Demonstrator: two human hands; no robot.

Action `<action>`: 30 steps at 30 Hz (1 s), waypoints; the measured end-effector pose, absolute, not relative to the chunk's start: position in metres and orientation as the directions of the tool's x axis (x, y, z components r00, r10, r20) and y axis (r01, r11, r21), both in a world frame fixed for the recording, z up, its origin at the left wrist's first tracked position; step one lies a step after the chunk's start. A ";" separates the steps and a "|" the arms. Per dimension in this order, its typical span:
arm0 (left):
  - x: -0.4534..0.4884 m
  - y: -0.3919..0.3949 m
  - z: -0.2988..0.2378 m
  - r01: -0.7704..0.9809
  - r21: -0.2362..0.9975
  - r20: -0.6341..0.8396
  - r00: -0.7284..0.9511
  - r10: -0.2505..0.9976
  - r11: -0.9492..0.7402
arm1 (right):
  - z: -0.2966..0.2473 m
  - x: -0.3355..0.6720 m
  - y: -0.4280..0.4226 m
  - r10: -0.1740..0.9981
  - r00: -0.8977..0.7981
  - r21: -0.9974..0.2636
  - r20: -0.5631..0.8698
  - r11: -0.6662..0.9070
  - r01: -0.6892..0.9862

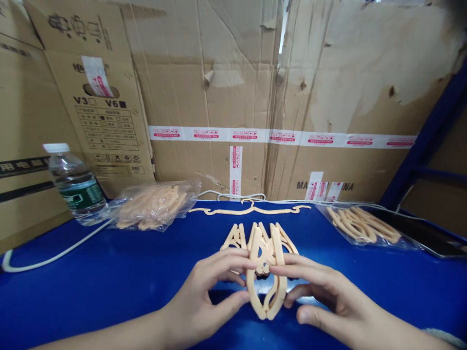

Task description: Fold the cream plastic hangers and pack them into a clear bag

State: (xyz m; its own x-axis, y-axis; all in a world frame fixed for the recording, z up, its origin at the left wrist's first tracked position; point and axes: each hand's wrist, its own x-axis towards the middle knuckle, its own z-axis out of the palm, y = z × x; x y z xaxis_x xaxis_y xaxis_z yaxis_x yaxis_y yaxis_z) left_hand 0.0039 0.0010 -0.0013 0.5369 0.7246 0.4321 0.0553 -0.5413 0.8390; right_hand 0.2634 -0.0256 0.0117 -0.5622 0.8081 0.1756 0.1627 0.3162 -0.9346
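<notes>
1. Cardboard boxes (233, 97) filling the whole upper half of the frame, stood on edge as a backdrop wall behind the work surface, taped seams facing forward.
2. Blue desk (109, 272) spanning the lower half, carrying everything else; bare blue at lower left, likely kept as working room.
3. Water bottle (75, 183) at mid left, upright against the boxes, out of reach of the working area, capped.
4. White cable (54, 256) trailing from the left edge along the desk's back rim towards the centre.
5. Clear bag of beige plastic parts (155, 204) left of centre, lying flat near the bottle; a second bag of parts (361, 224) at mid right, both set to either side as if for supply within arm's reach.
6. Unfolded hanger (251, 209) lying flat and spread wide at the back centre of the desk, just before the boxes.
7. Folded hanger (265, 277) at lower centre, held upright just above the desk, arms brought together into a narrow loop.
8. Left hand (211, 291) pinching the folded hanger from its left side, fingertips high and thumb low; right hand (324, 296) pinching the opposite side likewise, thus steadying it from both flanks.
9. Small cluster of more folded hangers (237, 238) directly behind, standing close together.
</notes>
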 end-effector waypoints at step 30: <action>0.001 -0.007 -0.005 0.249 0.722 0.494 0.469 0.732 -0.646 | 0.031 0.277 -0.015 0.861 -0.500 -0.960 0.093 0.210 0.183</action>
State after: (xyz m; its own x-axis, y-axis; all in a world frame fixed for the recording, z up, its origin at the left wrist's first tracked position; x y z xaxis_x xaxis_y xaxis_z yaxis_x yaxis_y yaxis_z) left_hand 0.0012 -0.0067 -0.0055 0.4691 0.7324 0.4936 0.2487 -0.6458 0.7219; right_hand 0.2774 -0.0147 0.0312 -0.4999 0.8611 0.0926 0.1832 0.2097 -0.9605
